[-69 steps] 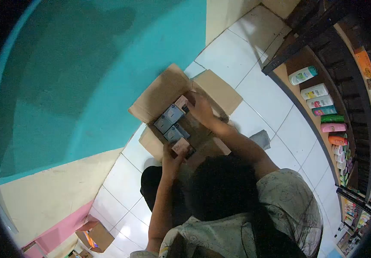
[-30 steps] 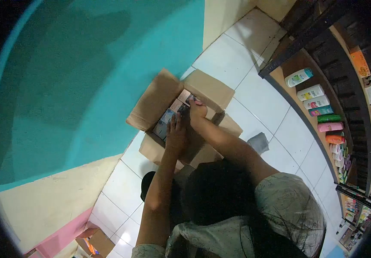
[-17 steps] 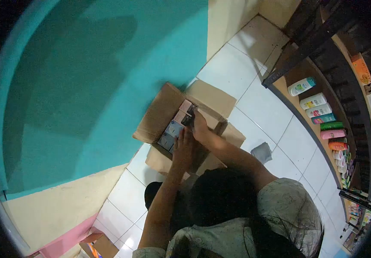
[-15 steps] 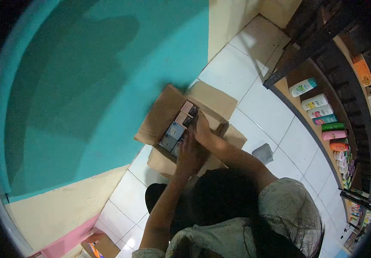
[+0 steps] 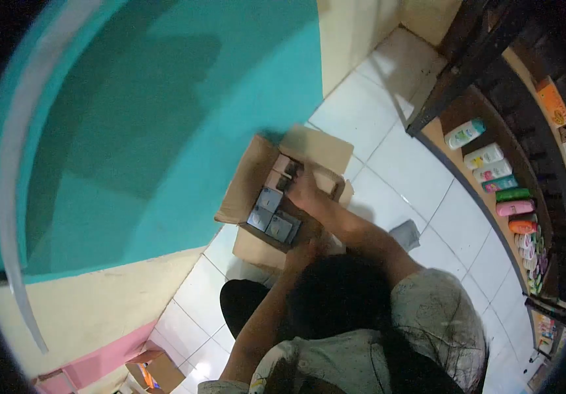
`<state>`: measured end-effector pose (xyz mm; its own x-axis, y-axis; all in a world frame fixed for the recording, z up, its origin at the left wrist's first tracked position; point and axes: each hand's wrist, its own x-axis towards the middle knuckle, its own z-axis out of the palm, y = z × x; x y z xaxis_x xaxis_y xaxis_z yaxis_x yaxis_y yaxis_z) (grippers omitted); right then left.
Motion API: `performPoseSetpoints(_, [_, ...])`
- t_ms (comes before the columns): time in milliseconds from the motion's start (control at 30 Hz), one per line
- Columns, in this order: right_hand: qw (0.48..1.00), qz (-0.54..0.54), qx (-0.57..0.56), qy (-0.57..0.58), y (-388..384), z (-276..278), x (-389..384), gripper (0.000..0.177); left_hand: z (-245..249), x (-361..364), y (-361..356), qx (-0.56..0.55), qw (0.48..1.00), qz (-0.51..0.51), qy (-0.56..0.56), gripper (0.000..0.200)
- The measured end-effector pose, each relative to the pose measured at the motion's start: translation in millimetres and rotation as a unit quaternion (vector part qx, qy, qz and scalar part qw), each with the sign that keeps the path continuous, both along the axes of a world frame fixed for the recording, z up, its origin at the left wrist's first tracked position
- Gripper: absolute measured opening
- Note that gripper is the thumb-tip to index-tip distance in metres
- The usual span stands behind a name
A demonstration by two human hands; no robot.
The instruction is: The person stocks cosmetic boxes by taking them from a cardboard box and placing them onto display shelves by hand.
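Note:
An open cardboard carton (image 5: 247, 187) stands on the white tiled floor against the teal wall, flaps spread. Inside lie several small product boxes, grey-blue ones (image 5: 266, 200) in a row and pinkish ones (image 5: 282, 167) at the far end. My right hand (image 5: 304, 187) reaches into the carton's far end, fingers curled over the pinkish boxes; the blur hides any grip. My left hand (image 5: 304, 249) is at the carton's near edge, partly hidden behind dark hair, and what it holds is unclear.
A curved wooden shelf (image 5: 450, 154) on the right carries a row of bottles (image 5: 483, 156). A grey cloth (image 5: 406, 233) lies on the tiles beside my right arm. Another small open carton (image 5: 155, 369) sits at the bottom left.
My left hand has drawn back from inside the carton to its near edge, uncovering more grey-blue boxes. My right hand stays at the far end. The view has shifted slightly.

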<state>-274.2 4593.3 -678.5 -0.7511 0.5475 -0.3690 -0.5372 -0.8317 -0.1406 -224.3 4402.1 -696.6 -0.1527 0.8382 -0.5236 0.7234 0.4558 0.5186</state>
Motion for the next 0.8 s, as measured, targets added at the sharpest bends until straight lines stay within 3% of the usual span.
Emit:
performPoseSetpoints(33, [0.998, 0.025, 0.038, 0.036, 0, -22, 2, 0.038, 0, -3, 0, 0.048, 0.999, -0.007, 0.01, 0.041])
performPoseSetpoints(100, [0.986, 0.067, 0.106, 0.112, 9, 4, 17, 0.03, 7, -6, -4, 0.134, 0.991, -0.012, 0.018, 0.04])
performPoseSetpoints(133, [0.992, 0.07, 0.017, 0.108, 9, 25, 24, 0.021, 15, -6, -9, 0.17, 0.985, -0.011, 0.015, 0.039])
performPoseSetpoints(167, [0.997, 0.053, 0.035, 0.041, 8, 71, 39, 0.016, 27, -9, -13, 0.193, 0.981, -0.012, 0.01, 0.038])
performPoseSetpoints(233, [0.952, 0.126, 0.101, -0.259, 35, 74, 53, 0.019, 50, -10, -22, 0.206, 0.978, -0.025, -0.007, 0.037])
performPoseSetpoints(300, [0.957, -0.048, 0.223, -0.182, 53, 153, 69, 0.022, 66, -10, -31, 0.183, 0.982, -0.044, -0.022, 0.036])
performPoseSetpoints(333, [0.873, -0.171, 0.384, -0.247, 57, 210, 81, 0.021, 73, -9, -35, 0.172, 0.983, -0.054, -0.025, 0.035])
performPoseSetpoints(367, [0.744, -0.288, 0.52, -0.306, 64, 267, 90, 0.02, 77, -9, -38, 0.173, 0.983, -0.057, -0.025, 0.035])
performPoseSetpoints(433, [0.613, -0.439, 0.609, -0.248, 80, 348, 107, 0.017, 80, -4, -42, 0.235, 0.97, -0.054, -0.014, 0.034])
performPoseSetpoints(467, [0.563, -0.452, 0.651, -0.232, 94, 376, 109, 0.017, 78, -2, -43, 0.287, 0.957, -0.05, -0.007, 0.035])
performPoseSetpoints(533, [0.458, -0.461, 0.729, -0.214, 106, 434, 112, 0.018, 59, -6, -45, 0.278, 0.959, -0.059, 0.003, 0.038])
performPoseSetpoints(633, [0.313, -0.442, 0.805, -0.241, 116, 511, 94, 0.024, 30, -16, -45, 0.205, 0.976, -0.075, -0.002, 0.044])
performPoseSetpoints(700, [0.313, -0.396, 0.827, -0.249, 126, 546, 63, 0.041, 46, -13, -41, 0.287, 0.955, -0.045, -0.05, 0.046])
performPoseSetpoints(767, [0.324, -0.331, 0.819, -0.339, 120, 569, 30, 0.068, 90, -6, -38, 0.303, 0.95, -0.072, -0.016, 0.048])
performPoseSetpoints(800, [0.293, -0.294, 0.819, -0.396, 111, 576, 16, 0.074, 94, -3, -38, 0.286, 0.955, -0.075, -0.007, 0.047])
